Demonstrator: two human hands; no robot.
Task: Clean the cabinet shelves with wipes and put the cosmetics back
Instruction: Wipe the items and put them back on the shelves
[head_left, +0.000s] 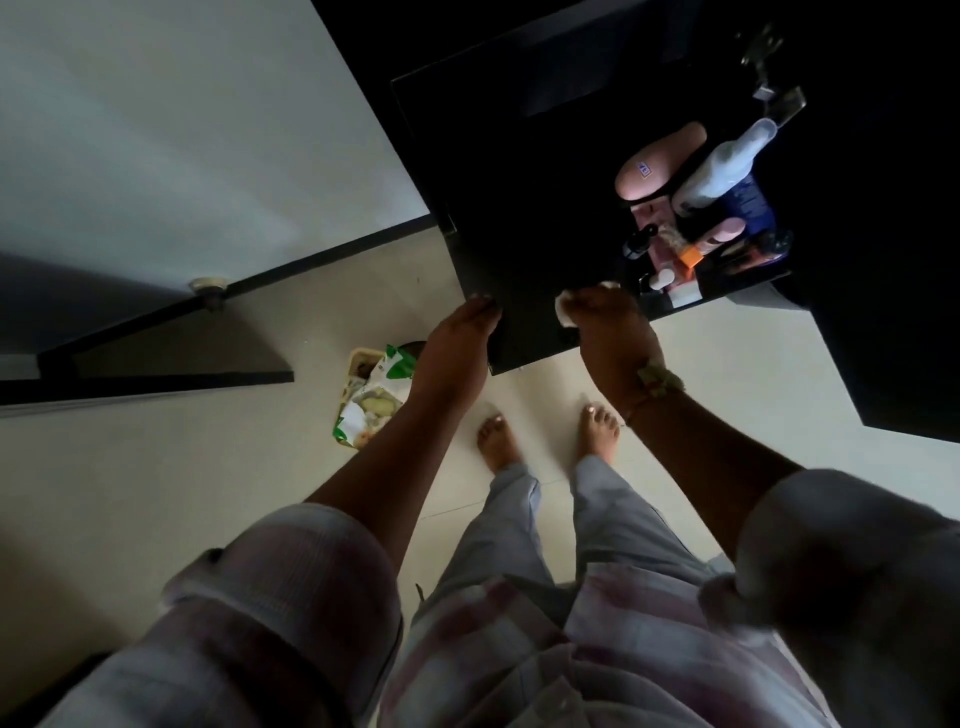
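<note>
Furthest left, down on the floor (208, 493) and below the left grip (460, 338), lies an opened green and white wipes pack (371, 400), so the supply is out and in use. The left grip rests on the left front edge of the black shelf (519, 208) with its fingers fairly straight, apparently steadying the board and holding nothing; whether the thumb hooks under the edge cannot be told. Just to its right, the right grip (602, 314) is closed round a crumpled white wipe (563, 314) and presses it onto the shelf near the front edge. Wiping therefore looks under way rather than finished. Beyond and to the right of that grip, the cosmetics (701, 208) stand crowded on the far right end of the same shelf: a pink tube, a white bottle, a blue pack and several small bottles, close to the wipe but apart from it. The bare dark stretch between the two grips and behind them seems to be the part being cleaned. The patch under the cosmetics probably remains, and it is too dark to judge whether those items were already returned. No other shelves are visible.
</note>
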